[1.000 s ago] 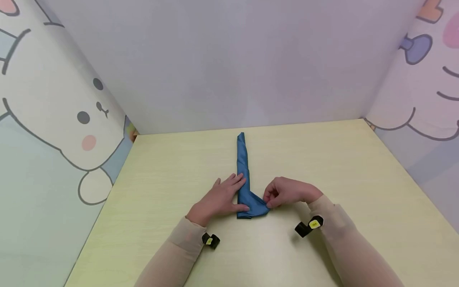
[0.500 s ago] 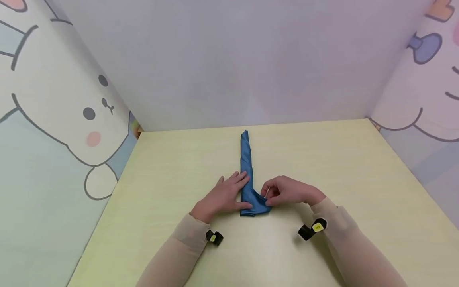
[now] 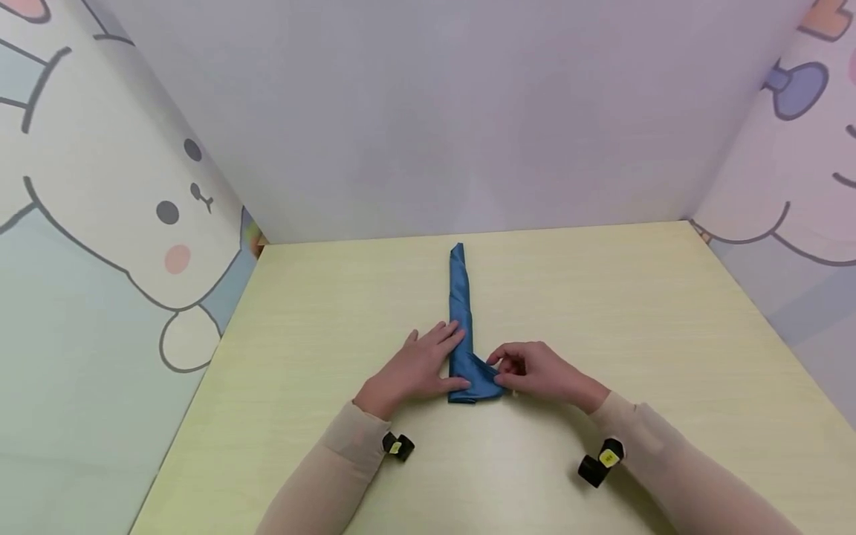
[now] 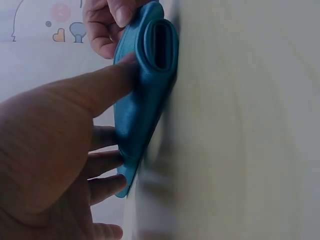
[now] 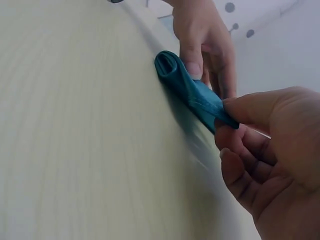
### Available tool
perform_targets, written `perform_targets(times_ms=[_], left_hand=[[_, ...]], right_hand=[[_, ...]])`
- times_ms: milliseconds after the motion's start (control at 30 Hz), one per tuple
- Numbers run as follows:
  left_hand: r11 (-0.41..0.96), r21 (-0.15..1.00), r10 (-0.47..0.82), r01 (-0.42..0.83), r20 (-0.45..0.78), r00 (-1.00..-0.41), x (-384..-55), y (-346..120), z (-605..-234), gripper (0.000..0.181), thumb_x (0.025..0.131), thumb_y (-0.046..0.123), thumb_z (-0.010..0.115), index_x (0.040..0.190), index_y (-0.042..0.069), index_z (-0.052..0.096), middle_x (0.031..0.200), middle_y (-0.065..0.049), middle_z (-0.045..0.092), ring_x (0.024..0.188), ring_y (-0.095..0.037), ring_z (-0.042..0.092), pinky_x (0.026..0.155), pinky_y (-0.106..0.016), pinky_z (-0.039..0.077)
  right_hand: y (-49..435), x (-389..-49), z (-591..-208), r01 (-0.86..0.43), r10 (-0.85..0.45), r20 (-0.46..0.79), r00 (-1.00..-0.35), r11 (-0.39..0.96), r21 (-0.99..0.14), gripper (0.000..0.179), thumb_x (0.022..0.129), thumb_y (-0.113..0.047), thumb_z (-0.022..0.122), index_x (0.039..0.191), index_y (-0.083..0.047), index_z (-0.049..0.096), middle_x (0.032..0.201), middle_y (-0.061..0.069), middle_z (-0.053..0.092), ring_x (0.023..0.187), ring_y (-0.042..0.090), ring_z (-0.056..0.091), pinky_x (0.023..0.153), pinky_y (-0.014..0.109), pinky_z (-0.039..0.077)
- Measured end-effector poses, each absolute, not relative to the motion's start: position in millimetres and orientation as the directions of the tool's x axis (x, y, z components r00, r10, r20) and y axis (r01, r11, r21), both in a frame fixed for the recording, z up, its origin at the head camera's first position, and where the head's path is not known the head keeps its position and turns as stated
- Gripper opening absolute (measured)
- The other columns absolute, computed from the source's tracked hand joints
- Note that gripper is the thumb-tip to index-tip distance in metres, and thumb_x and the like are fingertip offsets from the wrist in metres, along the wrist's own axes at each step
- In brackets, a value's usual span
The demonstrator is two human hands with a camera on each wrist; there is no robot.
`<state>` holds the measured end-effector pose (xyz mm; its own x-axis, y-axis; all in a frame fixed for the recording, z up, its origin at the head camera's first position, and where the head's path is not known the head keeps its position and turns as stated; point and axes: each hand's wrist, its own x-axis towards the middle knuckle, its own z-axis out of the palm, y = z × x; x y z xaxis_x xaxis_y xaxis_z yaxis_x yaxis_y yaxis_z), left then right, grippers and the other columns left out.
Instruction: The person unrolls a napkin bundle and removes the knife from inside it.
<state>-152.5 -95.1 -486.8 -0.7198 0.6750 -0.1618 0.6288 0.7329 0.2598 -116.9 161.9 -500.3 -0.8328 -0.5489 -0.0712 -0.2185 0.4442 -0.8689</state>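
Right grip (image 3: 545, 374) pinches cloth (image 3: 481, 380) by its edge.

Cartoon-printed side walls (image 3: 100, 178) and a plain pale back panel (image 3: 428, 119) enclose a wood-grain tabletop (image 3: 588, 290) in what appears to be an indoor booth.

Pale wood-grained table (image 3: 321, 297) under the fingers (image 3: 449, 342), plain greyish wall (image 3: 455, 134) beyond them.
Left of the fingers, a panel with a white cartoon animal (image 3: 100, 171); right of them, another cartoon-printed panel (image 3: 816, 312); soft light glosses the table just nearer than the fingers.
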Motion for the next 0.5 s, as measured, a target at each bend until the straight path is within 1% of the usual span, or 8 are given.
perform_targets(times_ms=[167, 333, 500], left_hand=[[0.726, 0.252, 0.681, 0.640, -0.135, -0.719, -148.2, -105.1, -482.7, 0.083, 0.088, 0.064, 0.055, 0.152, 0.017, 0.033, 0.157, -0.004, 0.028, 0.144, -0.023, 0.023, 0.108, -0.058, 0.026], [0.737, 0.260, 0.667, 0.624, -0.129, -0.734, -140.6, -119.8, -476.1, 0.077, 0.089, 0.058, 0.058, 0.148, 0.012, 0.040, 0.152, -0.005, 0.036, 0.141, -0.023, 0.030, 0.108, -0.054, 0.029], [0.728, 0.294, 0.667, 0.620, -0.090, -0.740, -130.5, -132.7, -470.3, 0.072, 0.089, 0.054, 0.061, 0.144, 0.010, 0.045, 0.148, -0.006, 0.043, 0.136, -0.023, 0.038, 0.107, -0.044, 0.034]], right_hand=[[157.5, -114.0, -494.7, -0.235, -0.548, -0.046, -0.835, 0.431, -0.871, 0.022, 0.089, -0.018, 0.071, 0.110, -0.013, 0.066, 0.080, -0.004, 0.064, 0.070, 0.013, 0.059, 0.062, 0.025, 0.051], [149.7, -113.5, -491.0, -0.260, -0.556, -0.013, -0.831, 0.409, -0.875, 0.022, 0.089, -0.018, 0.071, 0.110, -0.011, 0.068, 0.082, -0.006, 0.064, 0.073, 0.011, 0.059, 0.064, 0.025, 0.052], [137.6, -115.4, -487.7, -0.287, -0.571, 0.017, -0.821, 0.387, -0.876, 0.022, 0.089, -0.016, 0.071, 0.110, -0.010, 0.070, 0.086, -0.007, 0.066, 0.076, 0.010, 0.060, 0.068, 0.026, 0.053]])
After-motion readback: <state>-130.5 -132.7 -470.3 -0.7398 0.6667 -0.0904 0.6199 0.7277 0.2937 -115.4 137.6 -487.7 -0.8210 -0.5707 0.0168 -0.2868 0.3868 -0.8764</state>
